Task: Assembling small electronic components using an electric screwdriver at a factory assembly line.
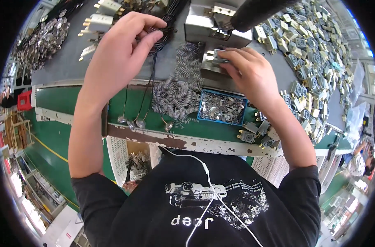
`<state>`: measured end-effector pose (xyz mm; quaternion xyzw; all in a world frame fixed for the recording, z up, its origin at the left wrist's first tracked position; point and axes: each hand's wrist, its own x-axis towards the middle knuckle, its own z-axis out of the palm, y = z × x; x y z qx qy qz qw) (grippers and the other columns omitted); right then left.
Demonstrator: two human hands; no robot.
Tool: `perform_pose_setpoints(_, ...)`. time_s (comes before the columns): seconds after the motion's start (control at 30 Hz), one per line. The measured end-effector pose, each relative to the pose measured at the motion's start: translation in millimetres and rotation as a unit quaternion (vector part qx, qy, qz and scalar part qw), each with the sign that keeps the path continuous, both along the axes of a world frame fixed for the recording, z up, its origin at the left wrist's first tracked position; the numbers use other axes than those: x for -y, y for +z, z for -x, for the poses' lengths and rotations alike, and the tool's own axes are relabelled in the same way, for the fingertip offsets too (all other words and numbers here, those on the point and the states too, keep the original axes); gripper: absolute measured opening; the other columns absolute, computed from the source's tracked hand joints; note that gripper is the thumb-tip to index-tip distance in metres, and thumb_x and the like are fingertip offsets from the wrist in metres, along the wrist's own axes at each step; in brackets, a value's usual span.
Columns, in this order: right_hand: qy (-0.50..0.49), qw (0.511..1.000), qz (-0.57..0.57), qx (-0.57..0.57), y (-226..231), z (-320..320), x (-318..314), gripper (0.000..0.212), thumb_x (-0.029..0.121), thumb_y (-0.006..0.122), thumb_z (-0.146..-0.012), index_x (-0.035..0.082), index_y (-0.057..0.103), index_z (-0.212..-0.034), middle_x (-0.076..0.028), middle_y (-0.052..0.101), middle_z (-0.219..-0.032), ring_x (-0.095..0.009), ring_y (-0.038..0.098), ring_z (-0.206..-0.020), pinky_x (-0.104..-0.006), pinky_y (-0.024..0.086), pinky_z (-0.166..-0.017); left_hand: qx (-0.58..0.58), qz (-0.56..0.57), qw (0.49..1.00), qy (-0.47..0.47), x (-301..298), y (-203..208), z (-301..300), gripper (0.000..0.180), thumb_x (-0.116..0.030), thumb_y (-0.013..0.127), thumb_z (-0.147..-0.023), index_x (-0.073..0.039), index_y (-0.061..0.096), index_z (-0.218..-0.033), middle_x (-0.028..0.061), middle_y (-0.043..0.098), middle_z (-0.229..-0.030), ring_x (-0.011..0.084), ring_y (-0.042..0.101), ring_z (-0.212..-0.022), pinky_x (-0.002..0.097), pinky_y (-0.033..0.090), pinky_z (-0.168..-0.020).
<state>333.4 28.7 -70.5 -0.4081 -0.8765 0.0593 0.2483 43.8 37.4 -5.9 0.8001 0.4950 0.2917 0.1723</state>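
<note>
My left hand (123,51) is curled at a bundle of thin black wires (169,18), its thumb and fingers closing about them; the exact grip is partly hidden. With thumb and fingertips, my right hand (248,68) holds a small grey plug body (219,56) with metal pins pointing left. That piece rests on the top of a metal block (212,72). Just behind stands a larger metal fixture (198,26) with a dark cylindrical arm (259,14) above it. Several pale plug pieces (100,22) with brass pins lie beyond my left hand.
A heap of coil springs (177,88) spreads between my hands. A blue tray (222,108) holds small metal pieces. Many grey plug bodies (307,49) cover the right side; shiny metal discs (43,41) lie far left. Wires with round metal ends (141,123) hang near the chipped bench edge (191,144).
</note>
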Motion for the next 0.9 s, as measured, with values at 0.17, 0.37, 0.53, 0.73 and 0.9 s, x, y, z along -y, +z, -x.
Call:
perform_pose_setpoints(0.17, -0.032, 0.999, -0.033, -0.001, -13, 1, 9, 0.027, 0.008, 0.076, -0.087, 0.01, 0.075, -0.114, -0.009, 0.074, -0.117, -0.029, 0.069, -0.103, -0.0385, 0.056, -0.088, 0.028, 0.051, 0.998, 0.035, 8, -9, 18, 0.02, -0.008, 0.066, -0.1, -0.004, 0.068, -0.12, -0.0052, 0.061, -0.084, 0.0021, 0.044, -0.068, 0.0199, 0.037, -0.06)
perform_pose_setpoints(0.37, 0.127, 0.99, -0.054, 0.002, 10, 27, 59, 0.043, 0.008, 0.075, -0.077, 0.015, 0.074, -0.119, -0.008, 0.07, -0.113, -0.026, 0.065, -0.103, -0.0379, 0.054, -0.085, 0.03, 0.065, 0.997, 0.02, 14, -16, 34, 0.021, -0.008, 0.064, -0.101, -0.004, 0.067, -0.122, -0.0039, 0.065, -0.087, 0.002, 0.054, -0.076, 0.0191, 0.044, -0.069)
perform_pose_setpoints(0.53, 0.22, 0.968, 0.068, 0.095, -11, 87, 91, 0.033, 0.018, 0.063, -0.08, 0.008, 0.071, -0.11, -0.009, 0.059, -0.105, -0.024, 0.057, -0.098, -0.0344, 0.046, -0.085, 0.087, 0.051, 0.995, 0.002, 7, -21, 29, 0.019, -0.014, 0.069, -0.099, -0.003, 0.066, -0.114, 0.0041, 0.068, -0.081, 0.0094, 0.06, -0.07, 0.0252, 0.048, -0.064)
perform_pose_setpoints(0.73, 0.23, 0.956, 0.178, -0.038, 8, 75, 89, 0.02, 0.015, 0.071, -0.086, 0.005, 0.066, -0.102, -0.01, 0.065, -0.108, -0.028, 0.065, -0.1, -0.0382, 0.052, -0.084, 0.096, 0.052, 0.994, 0.012, 13, -15, 32, 0.016, -0.013, 0.07, -0.099, -0.003, 0.066, -0.111, 0.0047, 0.07, -0.084, 0.009, 0.063, -0.072, 0.025, 0.05, -0.066)
perform_pose_setpoints(0.9, 0.131, 0.921, 0.334, -0.15, 68, 39, 62, 0.033, 0.019, 0.087, -0.083, 0.004, 0.062, -0.098, -0.009, 0.068, -0.089, -0.025, 0.068, -0.078, -0.0357, 0.055, -0.072, 0.041, -0.082, 0.994, -0.063, 1, -26, 11, 0.016, -0.013, 0.071, -0.094, -0.004, 0.066, -0.106, 0.0108, 0.07, -0.093, 0.0275, 0.07, -0.086, 0.036, 0.055, -0.075)
